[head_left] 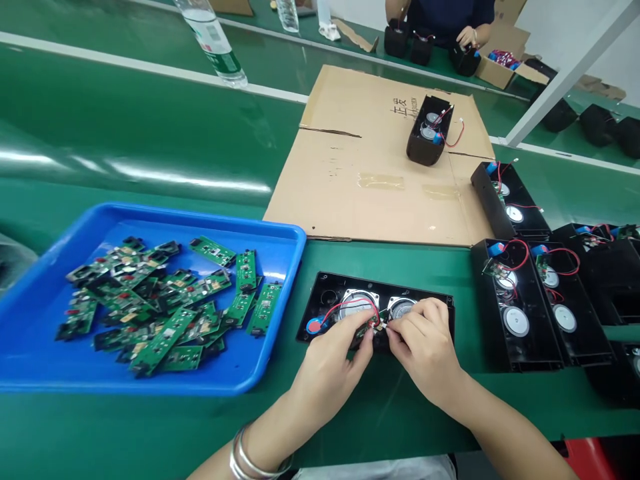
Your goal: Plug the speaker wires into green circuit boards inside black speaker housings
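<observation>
In front of me lies a black speaker housing [327,283] with two round speakers in it, the left speaker [357,301] and the right speaker [401,307]. Over its middle my left hand [330,367] pinches a small green circuit board [361,331], mostly hidden by the fingers. My right hand [425,343] has its fingertips closed on a small white plug [383,326] right beside the board. A red wire [345,300] arcs from the left fingers to a blue cylindrical part [315,325] at the housing's left end.
To the left, a blue tray [280,233] holds a heap of green circuit boards [170,333]. A flat cardboard sheet [340,160] bears another housing [425,150]. More wired housings [515,333] stand at the right. Across the table, a co-worker's hand [467,37] touches a black housing. A bottle [215,47] stands behind the tray.
</observation>
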The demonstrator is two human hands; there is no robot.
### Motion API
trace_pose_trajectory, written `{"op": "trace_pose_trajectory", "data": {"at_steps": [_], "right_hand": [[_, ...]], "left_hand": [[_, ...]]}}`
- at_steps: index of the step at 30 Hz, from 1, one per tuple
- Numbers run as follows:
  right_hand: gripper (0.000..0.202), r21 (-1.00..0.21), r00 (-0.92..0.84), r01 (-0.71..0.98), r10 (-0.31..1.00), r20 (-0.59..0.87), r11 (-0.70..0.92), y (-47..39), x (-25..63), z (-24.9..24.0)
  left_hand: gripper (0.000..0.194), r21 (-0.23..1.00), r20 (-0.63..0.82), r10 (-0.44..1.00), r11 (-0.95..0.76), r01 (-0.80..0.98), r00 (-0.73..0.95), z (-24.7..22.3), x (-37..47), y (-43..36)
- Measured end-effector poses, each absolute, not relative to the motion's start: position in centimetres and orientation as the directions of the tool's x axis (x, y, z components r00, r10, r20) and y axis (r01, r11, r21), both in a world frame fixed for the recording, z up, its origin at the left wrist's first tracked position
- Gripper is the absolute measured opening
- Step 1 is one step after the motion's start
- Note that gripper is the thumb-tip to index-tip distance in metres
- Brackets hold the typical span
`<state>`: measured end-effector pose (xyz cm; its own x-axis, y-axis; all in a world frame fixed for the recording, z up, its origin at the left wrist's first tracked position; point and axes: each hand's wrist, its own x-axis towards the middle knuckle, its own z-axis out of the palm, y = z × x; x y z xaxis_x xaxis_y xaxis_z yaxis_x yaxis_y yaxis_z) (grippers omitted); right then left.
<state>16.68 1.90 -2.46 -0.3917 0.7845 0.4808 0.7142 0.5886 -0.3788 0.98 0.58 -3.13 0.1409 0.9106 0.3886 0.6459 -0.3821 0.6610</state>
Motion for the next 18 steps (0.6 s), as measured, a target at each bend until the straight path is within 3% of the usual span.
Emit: {"op": "trace_pose_trajectory", "data": {"at_steps": [4,8,18], "right_hand": [[0.023,-0.341,-0.436,0.715,0.771,0.465,0.61,1.84,16.64,-2.36],[0.02,-0.383,-0.409,0.707,0.786,0.463,0.594,1.86,16.66,-2.23],[0.015,-0.371,-0.467,0.662,0.746,0.475,0.651,2.23,16.88,-2.17]], "left_hand": [[0.017,0.675,0.396,0.907,-0.393,0.624,0.144,-3.13,1.11,0.61],[0.018,0.669,0.424,0.888,-0.44,0.599,0.179,-2.94,1.13,0.64],[0.016,0.797,0.444,0.888,-0.452,0.4,0.12,-2.57,0.68,1.02]]}}
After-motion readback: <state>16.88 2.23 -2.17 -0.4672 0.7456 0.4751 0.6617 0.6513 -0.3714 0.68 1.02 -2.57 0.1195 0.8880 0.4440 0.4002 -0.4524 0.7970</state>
